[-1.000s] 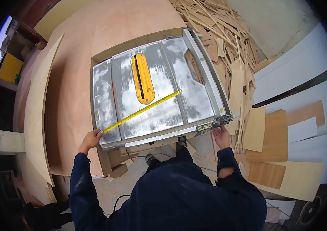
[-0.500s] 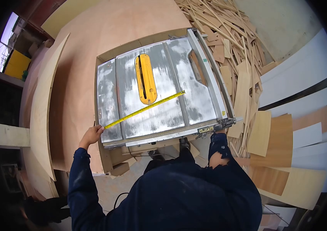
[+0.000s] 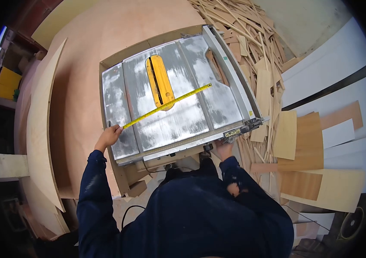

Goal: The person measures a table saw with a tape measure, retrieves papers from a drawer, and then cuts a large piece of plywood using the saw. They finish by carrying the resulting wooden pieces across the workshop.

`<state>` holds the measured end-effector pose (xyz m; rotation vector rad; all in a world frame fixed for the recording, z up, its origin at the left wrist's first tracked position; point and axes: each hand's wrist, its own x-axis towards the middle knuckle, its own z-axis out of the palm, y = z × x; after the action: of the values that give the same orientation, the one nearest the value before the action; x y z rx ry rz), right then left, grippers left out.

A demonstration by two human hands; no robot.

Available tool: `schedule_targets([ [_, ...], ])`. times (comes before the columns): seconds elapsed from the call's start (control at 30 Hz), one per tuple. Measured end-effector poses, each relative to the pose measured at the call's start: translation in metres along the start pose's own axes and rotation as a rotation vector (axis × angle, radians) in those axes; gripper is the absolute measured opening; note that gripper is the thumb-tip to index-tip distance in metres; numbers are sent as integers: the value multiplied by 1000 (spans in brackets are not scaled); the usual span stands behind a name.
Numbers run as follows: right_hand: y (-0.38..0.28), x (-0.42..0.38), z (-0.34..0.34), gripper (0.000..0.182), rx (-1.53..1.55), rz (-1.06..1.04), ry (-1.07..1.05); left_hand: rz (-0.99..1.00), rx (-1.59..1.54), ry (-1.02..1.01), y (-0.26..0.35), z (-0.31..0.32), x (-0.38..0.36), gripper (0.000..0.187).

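My left hand is closed at the left side of the table saw and holds the near end of a yellow tape measure. Its blade stretches up and to the right over the metal top, crossing the lower end of the yellow throat plate. I cannot make out a tape case in the hand. My right hand is at the front rail, just under the rip fence's lock; its fingers are hidden there. The rip fence runs along the saw's right side.
A large plywood sheet spreads behind and left of the saw, with a curved upright panel farther left. Thin wood offcuts pile up on the right. Boards and white sheets lie at far right.
My right hand has come forward to the front rail below the fence lock. My left hand and the tape measure have shifted up over the saw top, away from me.
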<state>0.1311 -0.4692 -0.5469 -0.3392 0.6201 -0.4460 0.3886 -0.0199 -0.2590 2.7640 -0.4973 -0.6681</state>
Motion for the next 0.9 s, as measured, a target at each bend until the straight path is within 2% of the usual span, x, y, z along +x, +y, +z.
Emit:
schedule_targets([
  [0.1, -35, 28, -11, 43, -35, -138, 232, -27, -19, 3, -2, -3, 4, 38],
  [0.2, -58, 48, -26, 42, -46, -182, 293, -35, -27, -34, 1, -6, -4, 39],
  [0.4, -65, 71, -28, 42, -70, -204, 279, -89, -49, -28, 7, -1, -11, 40],
  [0.6, -60, 65, -31, 42, -134, -207, 174, -26, -26, -31, 9, 6, -11, 39],
  [0.67, -53, 29, -20, 41, -117, 5, 210, -77, -31, 11, 11, 8, -11, 40],
  [0.7, -45, 14, -29, 39, -286, 154, 287, -76, -19, 8, 18, 4, -13, 40],
  [0.73, -30, -8, -28, 33, -441, 85, 27, -80, -26, 12, 15, 4, -12, 40],
  [0.77, -25, -28, -27, 33, -492, 230, -192, -87, -36, 9, 12, 5, -9, 40],
  [0.83, -20, -85, 46, 40, -842, -29, -368, -86, -49, 1, 8, 9, -3, 40],
  [0.87, -14, -94, 64, 40, -845, -35, -363, -92, -27, 15, 8, 10, 2, 40],
  [0.9, -8, -101, 75, 42, -1204, -316, -354, -97, -3, 27, 8, 10, 6, 41],
])
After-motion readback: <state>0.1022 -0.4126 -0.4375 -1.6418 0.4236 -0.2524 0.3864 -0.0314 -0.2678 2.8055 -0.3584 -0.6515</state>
